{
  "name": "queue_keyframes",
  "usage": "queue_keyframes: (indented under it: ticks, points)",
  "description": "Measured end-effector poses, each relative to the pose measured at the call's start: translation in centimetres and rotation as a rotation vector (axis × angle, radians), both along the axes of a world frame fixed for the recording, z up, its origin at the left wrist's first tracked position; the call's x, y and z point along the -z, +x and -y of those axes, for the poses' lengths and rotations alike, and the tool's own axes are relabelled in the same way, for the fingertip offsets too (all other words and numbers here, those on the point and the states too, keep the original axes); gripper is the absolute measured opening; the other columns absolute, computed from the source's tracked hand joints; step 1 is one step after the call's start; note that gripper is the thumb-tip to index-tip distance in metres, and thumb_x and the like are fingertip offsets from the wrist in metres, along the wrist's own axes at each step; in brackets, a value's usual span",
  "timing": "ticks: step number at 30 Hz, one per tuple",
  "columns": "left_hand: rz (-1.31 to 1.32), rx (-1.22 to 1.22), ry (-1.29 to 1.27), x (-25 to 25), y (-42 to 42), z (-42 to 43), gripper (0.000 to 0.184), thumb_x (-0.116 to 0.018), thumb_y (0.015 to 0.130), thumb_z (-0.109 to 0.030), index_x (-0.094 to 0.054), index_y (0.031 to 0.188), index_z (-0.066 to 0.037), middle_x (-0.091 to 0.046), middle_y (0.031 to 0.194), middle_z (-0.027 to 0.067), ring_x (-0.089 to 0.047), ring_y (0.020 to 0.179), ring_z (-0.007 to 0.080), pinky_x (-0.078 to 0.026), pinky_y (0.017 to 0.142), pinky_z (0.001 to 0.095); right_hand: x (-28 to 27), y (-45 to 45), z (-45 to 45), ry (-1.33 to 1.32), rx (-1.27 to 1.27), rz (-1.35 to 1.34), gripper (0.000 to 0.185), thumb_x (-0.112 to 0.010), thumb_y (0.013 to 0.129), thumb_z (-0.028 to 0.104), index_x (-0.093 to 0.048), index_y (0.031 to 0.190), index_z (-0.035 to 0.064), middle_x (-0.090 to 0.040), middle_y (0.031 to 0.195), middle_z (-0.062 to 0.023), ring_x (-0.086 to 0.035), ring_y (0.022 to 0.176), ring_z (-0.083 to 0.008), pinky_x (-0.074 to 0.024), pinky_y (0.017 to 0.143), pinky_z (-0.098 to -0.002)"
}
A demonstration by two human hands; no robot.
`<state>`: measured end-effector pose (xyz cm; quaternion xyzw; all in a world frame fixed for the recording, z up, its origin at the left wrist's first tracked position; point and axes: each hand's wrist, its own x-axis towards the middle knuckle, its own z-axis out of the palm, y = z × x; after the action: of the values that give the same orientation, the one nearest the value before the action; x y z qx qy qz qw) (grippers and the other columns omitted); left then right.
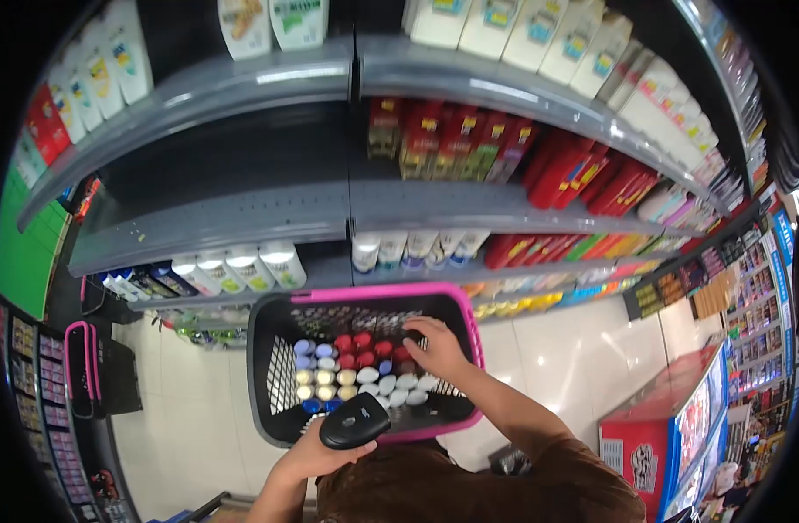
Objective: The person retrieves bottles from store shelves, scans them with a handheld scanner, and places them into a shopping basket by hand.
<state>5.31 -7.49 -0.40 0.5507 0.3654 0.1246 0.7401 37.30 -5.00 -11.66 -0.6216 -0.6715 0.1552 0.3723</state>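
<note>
My left hand (316,455) is wrapped round a black handheld barcode scanner (356,421), held over the near edge of a black shopping basket with a pink rim (364,292). Inside the basket, bottles stand upright in groups, seen from their caps: red caps (362,342), pale lilac caps (304,347), cream caps (325,377), white caps (405,382) and blue caps (312,406). Over the basket's right side is my right hand (438,347), its thumb and fingers apart beside the red-capped bottles. A small dark patch shows between them; what it is I cannot make out.
Grey shelves (268,209) stand ahead, holding white bottles (242,266), red bottles (565,170) and boxed goods (460,144). Another black basket with a pink handle (116,375) is at the left. A red and blue display case (661,427) stands at the right on the tiled floor (539,366).
</note>
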Motion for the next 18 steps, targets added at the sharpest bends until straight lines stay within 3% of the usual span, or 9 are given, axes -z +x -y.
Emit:
queue_keyframes:
  ticks: [2, 3, 7, 9, 10, 12, 15, 18]
  points:
    - [0.065, -0.037, -0.03, -0.5, 1.4, 0.8, 0.024, -0.081, 0.086, -0.005, -0.067, 0.105, 0.0, -0.068, 0.078, 0.0006, -0.063, 0.064, 0.0073, -0.051, 0.058, 0.0256, -6.1, 2.7, -2.4, 0.212, 0.014, 0.067, 0.03, -0.076, 0.082, 0.008, -0.068, 0.11, 0.0042, -0.069, 0.116, -0.0163, -0.064, 0.114, -0.0359, -0.0483, 0.101, -0.0444]
    - [0.097, -0.072, -0.03, -1.0, 2.2, 1.4, 0.027, -0.083, 0.087, -0.016, -0.067, 0.103, -0.002, -0.067, 0.078, -0.0009, -0.06, 0.064, 0.0062, -0.049, 0.058, 0.0249, -9.7, 3.8, -3.8, 0.344, 0.049, 0.184, 0.032, -0.074, 0.083, 0.011, -0.067, 0.114, 0.0045, -0.068, 0.119, -0.0181, -0.063, 0.115, -0.0376, -0.0491, 0.101, -0.0454]
    - [0.129, -0.118, -0.025, -0.8, 3.9, 3.4, 0.025, -0.082, 0.088, -0.013, -0.066, 0.104, -0.001, -0.068, 0.08, -0.0001, -0.06, 0.065, 0.0062, -0.049, 0.058, 0.0249, -21.6, 7.2, -11.6, 0.728, 0.133, 0.465, 0.044, -0.075, 0.08, 0.014, -0.064, 0.122, 0.0026, -0.06, 0.132, -0.0179, -0.054, 0.123, -0.0382, -0.0434, 0.103, -0.0487]
    - [0.127, -0.147, -0.006, -1.0, 4.5, 4.4, 0.025, -0.082, 0.088, -0.012, -0.067, 0.104, -0.002, -0.068, 0.08, -0.0002, -0.06, 0.065, 0.0062, -0.049, 0.059, 0.0251, -25.1, 7.2, -15.5, 0.706, 0.275, 0.591, 0.052, -0.073, 0.086, 0.027, -0.062, 0.13, 0.0031, -0.055, 0.139, -0.0178, -0.049, 0.13, -0.0385, -0.0403, 0.106, -0.0506]
    - [0.129, -0.166, 0.001, -1.1, 4.7, 4.9, 0.024, -0.082, 0.088, -0.011, -0.067, 0.104, -0.002, -0.068, 0.08, -0.0002, -0.06, 0.065, 0.0062, -0.049, 0.059, 0.0252, -26.1, 7.6, -17.6, 0.719, 0.266, 0.579, 0.052, -0.073, 0.086, 0.027, -0.062, 0.13, 0.0031, -0.055, 0.139, -0.0178, -0.049, 0.13, -0.0385, -0.0403, 0.106, -0.0506]
    - [0.118, -0.176, 0.032, -0.9, 4.9, 5.7, 0.025, -0.08, 0.088, -0.009, -0.066, 0.107, -0.002, -0.067, 0.082, -0.0003, -0.061, 0.065, 0.007, -0.049, 0.057, 0.0251, -27.0, 8.1, -21.5, 0.559, 0.362, 0.683, 0.058, -0.069, 0.09, 0.044, -0.062, 0.132, 0.0041, -0.054, 0.142, -0.0204, -0.048, 0.132, -0.0411, -0.0381, 0.11, -0.0522]
    - [0.109, -0.207, 0.086, -0.3, 4.9, 6.7, 0.026, -0.079, 0.088, -0.006, -0.065, 0.109, -0.002, -0.067, 0.082, -0.0004, -0.062, 0.065, 0.0081, -0.049, 0.055, 0.0253, -27.9, 7.5, -24.5, 0.711, 0.385, 0.644, 0.068, -0.067, 0.09, 0.054, -0.059, 0.134, 0.0029, -0.057, 0.137, -0.0221, -0.05, 0.13, -0.0423, -0.0376, 0.111, -0.0515]
    - [0.107, -0.252, 0.089, -0.3, 4.8, 7.3, 0.025, -0.079, 0.088, -0.006, -0.065, 0.109, -0.002, -0.066, 0.082, -0.0005, -0.062, 0.063, 0.0084, -0.049, 0.055, 0.0257, -28.2, 6.8, -23.2, 0.533, 0.34, 0.601, 0.071, -0.071, 0.088, 0.052, -0.056, 0.136, 0.0012, -0.061, 0.131, -0.0238, -0.054, 0.126, -0.0432, -0.0403, 0.109, -0.0505]
